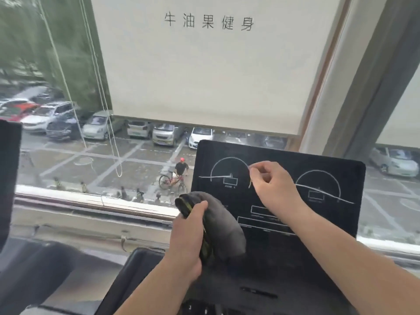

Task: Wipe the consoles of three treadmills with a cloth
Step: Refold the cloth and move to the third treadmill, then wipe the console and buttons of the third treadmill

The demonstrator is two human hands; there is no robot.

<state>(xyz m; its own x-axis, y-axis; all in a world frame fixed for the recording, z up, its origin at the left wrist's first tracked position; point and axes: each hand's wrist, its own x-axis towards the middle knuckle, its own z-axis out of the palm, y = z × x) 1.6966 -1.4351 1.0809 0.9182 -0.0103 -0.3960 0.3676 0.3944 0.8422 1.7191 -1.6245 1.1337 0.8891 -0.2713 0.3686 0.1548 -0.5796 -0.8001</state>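
The left hand is gripping the cloth at the lower left corner of the console, with fingers and thumb curling round its bunched middle. The cloth is dark grey with a yellow-green edge. Whether it is touching the console cannot be told.

Just above, the right hand is pinching a thin pale strand between thumb and forefinger, and the other fingers are curling inward. The hand is hanging in front of the console's upper middle, between the two dial outlines. What the strand is cannot be told.

Progress: the cloth is sitting bunched rather than spreading flat, so no wiping stroke is judged to be under way. A second dark panel is showing well to the left of the console and may belong to another treadmill. Nothing is indicating which consoles are already wiped, so all three are being treated as possibly outstanding.

Behind the console, a sill is running across, and a blind is hanging above it.
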